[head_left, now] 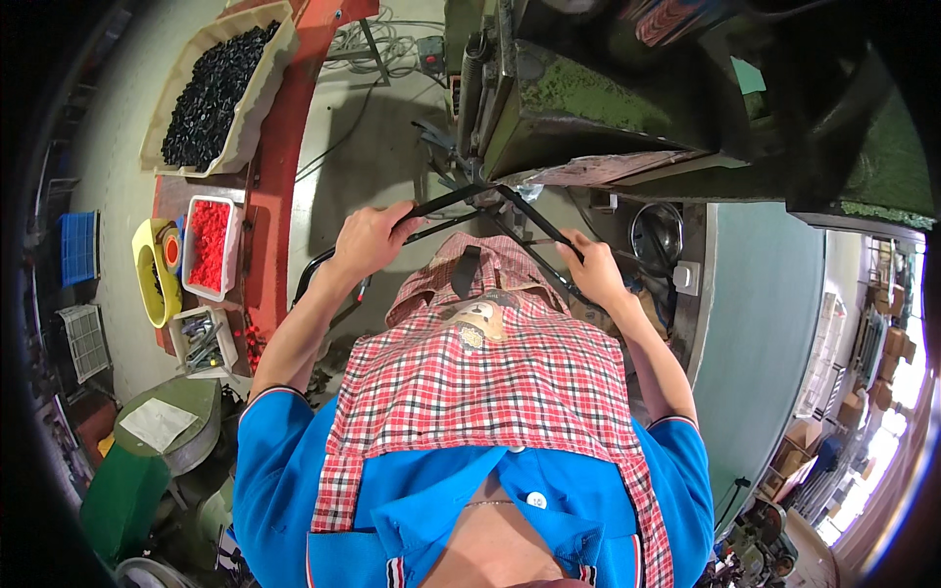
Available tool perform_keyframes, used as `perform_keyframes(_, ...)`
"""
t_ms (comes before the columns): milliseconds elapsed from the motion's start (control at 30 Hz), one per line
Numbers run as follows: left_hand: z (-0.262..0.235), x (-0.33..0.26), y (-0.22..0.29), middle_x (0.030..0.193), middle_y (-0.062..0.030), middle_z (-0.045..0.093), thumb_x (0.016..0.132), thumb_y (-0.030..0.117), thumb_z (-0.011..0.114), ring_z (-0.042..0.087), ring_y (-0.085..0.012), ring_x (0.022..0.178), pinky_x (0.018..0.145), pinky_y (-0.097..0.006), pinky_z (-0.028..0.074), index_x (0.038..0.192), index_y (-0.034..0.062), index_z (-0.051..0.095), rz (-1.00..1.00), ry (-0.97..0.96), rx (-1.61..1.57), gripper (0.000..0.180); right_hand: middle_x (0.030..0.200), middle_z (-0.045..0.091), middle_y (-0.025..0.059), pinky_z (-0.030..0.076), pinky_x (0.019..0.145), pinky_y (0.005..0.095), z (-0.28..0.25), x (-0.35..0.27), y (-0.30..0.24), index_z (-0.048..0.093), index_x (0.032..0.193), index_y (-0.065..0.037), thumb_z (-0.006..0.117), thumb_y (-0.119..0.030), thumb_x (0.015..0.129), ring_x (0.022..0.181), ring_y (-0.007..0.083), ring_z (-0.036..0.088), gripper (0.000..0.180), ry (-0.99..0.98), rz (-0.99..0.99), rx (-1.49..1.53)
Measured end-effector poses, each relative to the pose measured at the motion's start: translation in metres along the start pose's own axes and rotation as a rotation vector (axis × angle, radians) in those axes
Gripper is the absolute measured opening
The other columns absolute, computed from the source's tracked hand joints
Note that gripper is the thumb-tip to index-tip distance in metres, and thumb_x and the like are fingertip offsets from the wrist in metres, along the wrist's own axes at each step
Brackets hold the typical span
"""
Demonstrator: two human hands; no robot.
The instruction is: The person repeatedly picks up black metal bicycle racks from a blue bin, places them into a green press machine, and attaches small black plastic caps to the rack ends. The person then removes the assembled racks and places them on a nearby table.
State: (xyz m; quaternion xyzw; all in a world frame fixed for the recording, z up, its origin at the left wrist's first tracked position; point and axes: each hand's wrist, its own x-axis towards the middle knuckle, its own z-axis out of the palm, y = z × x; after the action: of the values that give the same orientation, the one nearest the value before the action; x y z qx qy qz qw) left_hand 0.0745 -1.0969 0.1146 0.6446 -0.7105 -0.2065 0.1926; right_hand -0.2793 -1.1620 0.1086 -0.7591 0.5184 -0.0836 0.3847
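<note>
My left hand (367, 241) is closed round the left arm of a black tubular frame (446, 202). That frame is bent into a V, its point away from me at the foot of a machine (608, 108). On the other side, my right hand (596, 272) has its fingers wrapped round the right arm of the same frame. More thin black tubes cross below it and pass under my checked apron (470, 382). Whether these belong to the same piece I cannot tell. Clear plastic film and machine parts crowd the V's point, so its contact there is hard to see.
To my left runs a red bench (271, 186). It carries a cream bin (150, 149) of small black parts, a white tray (236, 220) of red pieces and a yellow container (164, 312). A steel bowl (657, 233) and a pale green panel (760, 314) are to the right.
</note>
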Motion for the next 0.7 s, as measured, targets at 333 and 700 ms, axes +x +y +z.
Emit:
perform_keyframes(333,-0.016,0.001,0.008,0.060,-0.0145,0.059,0.089,0.030,0.062,0.060,-0.0376,0.060,0.053,-0.046,0.047,0.098,0.0102,0.063,0.045,0.057,0.018,0.022,0.085,0.064,0.0268,0.049,0.070,0.0449,-0.012,-0.007,-0.009,0.060,0.113,0.001,0.059,-0.024,0.092,0.082,0.0446,0.061,0.032,0.059,-0.069,0.064)
perform_keyframes(700,0.056,-0.059,-0.031,0.058,-0.0155,0.058,0.086,0.039,0.065,0.059,-0.0373,0.056,0.049,-0.045,0.045,0.074,0.0059,0.055,0.109,0.009,0.011,0.036,0.077,0.063,0.0243,0.049,0.067,0.0493,0.037,-0.077,0.014,0.058,0.116,-0.006,0.058,-0.033,0.090,0.074,0.0426,0.062,0.037,-0.053,-0.013,0.038)
